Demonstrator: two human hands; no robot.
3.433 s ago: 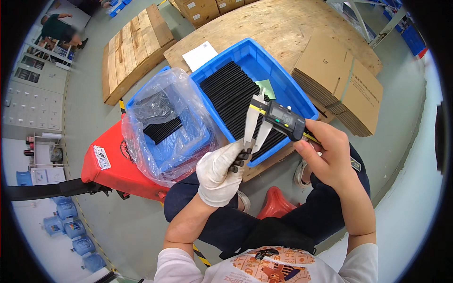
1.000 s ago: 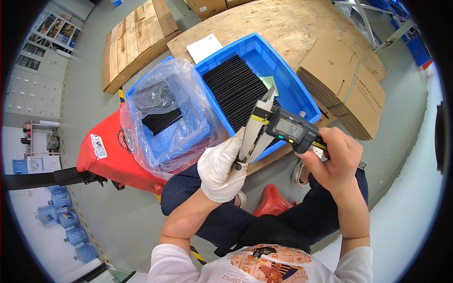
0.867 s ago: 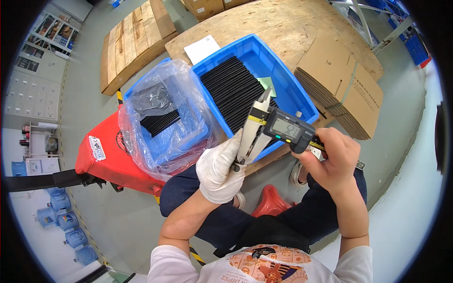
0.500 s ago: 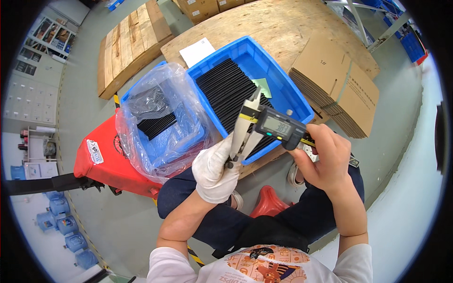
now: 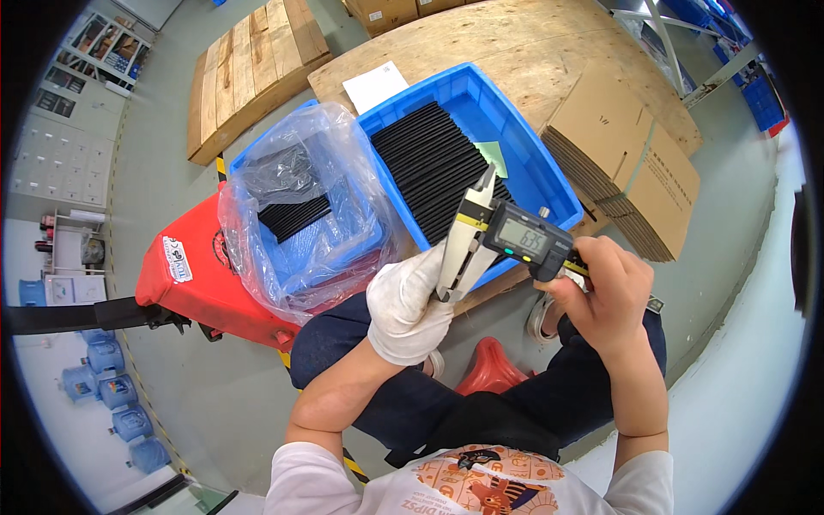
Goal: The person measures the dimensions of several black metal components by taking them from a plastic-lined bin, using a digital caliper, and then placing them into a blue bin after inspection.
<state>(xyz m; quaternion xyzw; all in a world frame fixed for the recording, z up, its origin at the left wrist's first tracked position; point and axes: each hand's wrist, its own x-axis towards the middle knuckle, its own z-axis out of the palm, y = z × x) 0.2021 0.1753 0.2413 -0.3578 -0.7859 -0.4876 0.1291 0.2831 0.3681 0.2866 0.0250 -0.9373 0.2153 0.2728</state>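
My bare right hand (image 5: 605,292) grips the body of a digital caliper (image 5: 525,237), thumb beneath and fingers over it. The caliper is tilted, its jaws pointing down to the left. In a white cloth glove, my left hand (image 5: 405,311) is closed at the jaw tips. The dark end of a small black rod (image 5: 445,295) shows there, between the jaws; the glove hides the rest. Beyond the hands, a blue bin (image 5: 549,184) holds many black rods (image 5: 429,163) in rows and a green slip (image 5: 492,158).
Left of that bin, a plastic-lined blue bin (image 5: 343,249) with some black rods sits beside a red-covered object (image 5: 193,257). Flattened cardboard boxes (image 5: 618,159) are stacked at right on a wooden board (image 5: 549,43). A white sheet (image 5: 375,86) and a wooden pallet (image 5: 249,73) lie farther back. A red stool (image 5: 489,367) shows below me.
The caliper jaws have closed in around the rod's end, and the display reading has changed. Both hands stay close together, shifted slightly right in view.
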